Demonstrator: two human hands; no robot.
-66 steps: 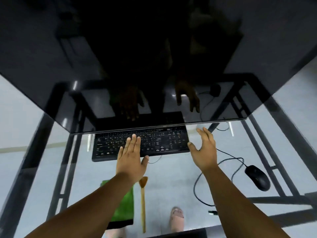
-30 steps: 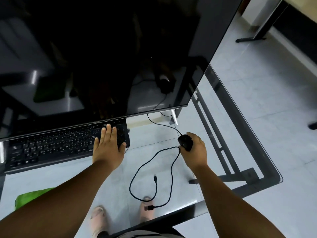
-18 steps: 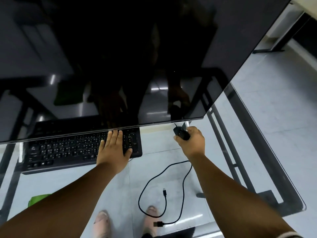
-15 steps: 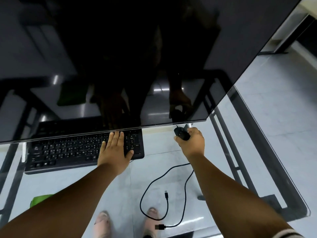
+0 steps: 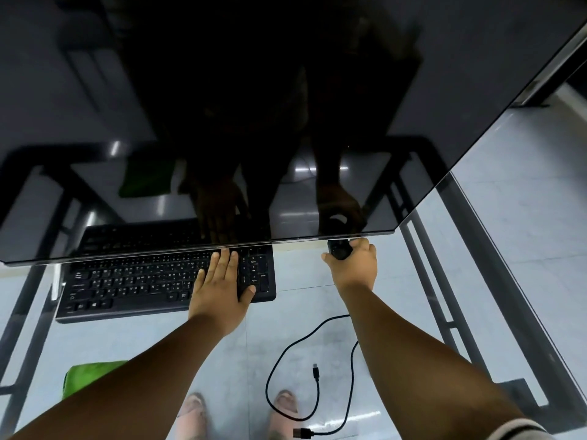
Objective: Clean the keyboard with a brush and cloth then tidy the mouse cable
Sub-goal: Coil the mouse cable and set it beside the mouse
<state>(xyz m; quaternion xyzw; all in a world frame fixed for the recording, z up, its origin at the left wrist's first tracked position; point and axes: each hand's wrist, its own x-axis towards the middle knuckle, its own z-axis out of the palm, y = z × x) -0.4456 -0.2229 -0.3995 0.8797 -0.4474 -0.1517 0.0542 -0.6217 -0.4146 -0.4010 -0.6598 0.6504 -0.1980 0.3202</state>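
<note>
Green cloth (image 5: 92, 374) lies at the near left of the glass desk (image 5: 317, 303). Black keyboard (image 5: 152, 281) sits under the monitor's (image 5: 254, 106) lower edge; left hand (image 5: 222, 289) rests flat and open on its right end. Right hand (image 5: 352, 265) grips the mouse (image 5: 339, 249) beside it. Mouse cable (image 5: 286, 354) trails loose toward the near edge, USB plug (image 5: 300, 433) free. Judgement: set the mouse down squarely, then gather the slack into even loops without kinking.

A large dark monitor (image 5: 254, 122) filled the upper view, its glossy screen reflecting pale strips of light. Below it lay a glass desk top (image 5: 143, 338) on a black metal frame (image 5: 444, 312). Through the glass, under the monitor, showed a pale grey tiled floor (image 5: 524, 233), which spread right of the monitor too.
</note>
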